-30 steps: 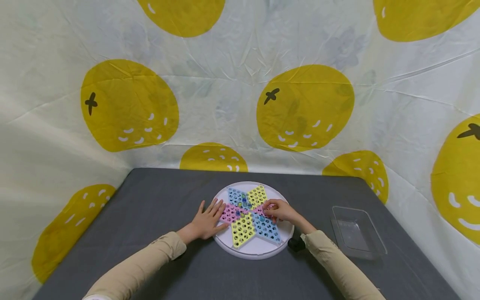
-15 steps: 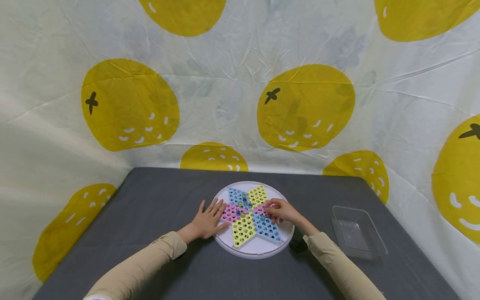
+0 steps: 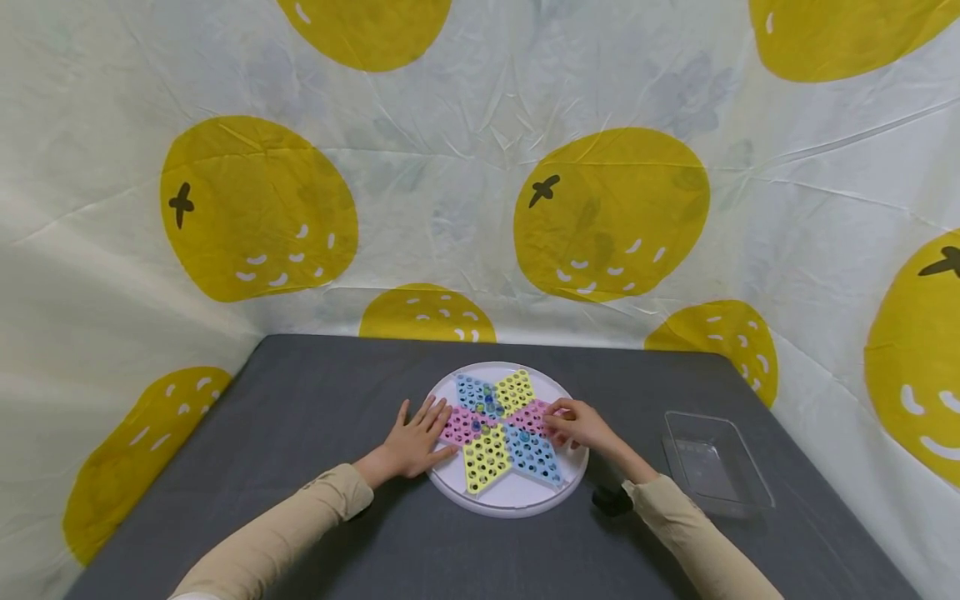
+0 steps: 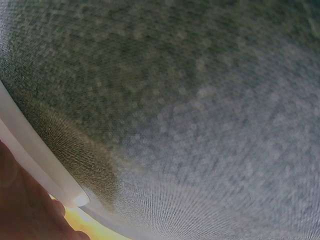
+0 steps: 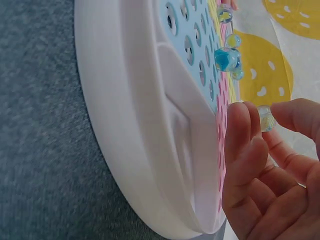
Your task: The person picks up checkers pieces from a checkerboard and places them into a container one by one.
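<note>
Clear marble, one; pinched in my right grip
Likely light, hard, slippery; best held across its widest part; left grip spread, fingers on the game board.

The table in front of me has a dark grey, woven-looking surface. A round white board sits flat on it, around the middle. Well apart to the right, near the table's edge, stands a clear, rectangular, open-topped container.
</note>
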Motion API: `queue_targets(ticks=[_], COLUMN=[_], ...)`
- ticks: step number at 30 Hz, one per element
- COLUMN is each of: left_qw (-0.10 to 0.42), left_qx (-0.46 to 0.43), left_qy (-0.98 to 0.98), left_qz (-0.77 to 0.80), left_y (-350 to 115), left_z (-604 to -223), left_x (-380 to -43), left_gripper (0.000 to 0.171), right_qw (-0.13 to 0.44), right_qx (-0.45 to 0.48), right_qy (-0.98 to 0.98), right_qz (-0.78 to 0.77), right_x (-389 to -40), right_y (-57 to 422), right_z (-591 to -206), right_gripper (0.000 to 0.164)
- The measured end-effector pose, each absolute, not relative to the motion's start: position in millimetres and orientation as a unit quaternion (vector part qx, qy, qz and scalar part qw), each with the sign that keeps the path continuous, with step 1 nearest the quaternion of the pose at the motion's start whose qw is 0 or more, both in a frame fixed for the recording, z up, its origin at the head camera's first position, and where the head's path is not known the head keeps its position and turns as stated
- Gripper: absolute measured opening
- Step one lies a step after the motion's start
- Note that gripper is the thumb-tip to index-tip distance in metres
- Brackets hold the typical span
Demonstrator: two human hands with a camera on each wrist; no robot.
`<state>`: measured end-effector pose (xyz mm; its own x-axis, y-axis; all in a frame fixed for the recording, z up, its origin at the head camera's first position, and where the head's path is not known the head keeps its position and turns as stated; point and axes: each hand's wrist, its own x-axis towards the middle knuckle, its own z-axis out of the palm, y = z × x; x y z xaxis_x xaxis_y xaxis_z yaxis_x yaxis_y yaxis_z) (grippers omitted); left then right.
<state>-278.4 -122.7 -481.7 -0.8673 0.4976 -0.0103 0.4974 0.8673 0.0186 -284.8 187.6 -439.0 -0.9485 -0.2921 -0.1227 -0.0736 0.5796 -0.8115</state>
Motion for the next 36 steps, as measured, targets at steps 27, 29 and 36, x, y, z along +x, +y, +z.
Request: queue_targets(ticks=[27,29,36], left_qw=[-0.005,-0.008,0.011], left_qx=[0.269,0.274,0.258], left_qy=[0.962,0.960,0.966], left_qz=[0.046,0.053,0.022], left_y=[-125.0,-126.2,-123.0], left_z=[-484.3,-485.3,-479.5], left_x=[-277.3,-277.6,-276.9], left_gripper=[0.075,0.076,0.071], right_qw=[0.072,0.068,0.066], right_qx=[-0.089,-0.093,-0.097], right_qy=[0.890,0.890,0.890], right_qz=[-0.441,-0.441,-0.441], right_x=[-246.0,-243.9,-239.1], right_y=[229.0,232.6,246.7], right_z=[-414.9,-413.4,-408.2], right_gripper=[0.028,0.031,0.031])
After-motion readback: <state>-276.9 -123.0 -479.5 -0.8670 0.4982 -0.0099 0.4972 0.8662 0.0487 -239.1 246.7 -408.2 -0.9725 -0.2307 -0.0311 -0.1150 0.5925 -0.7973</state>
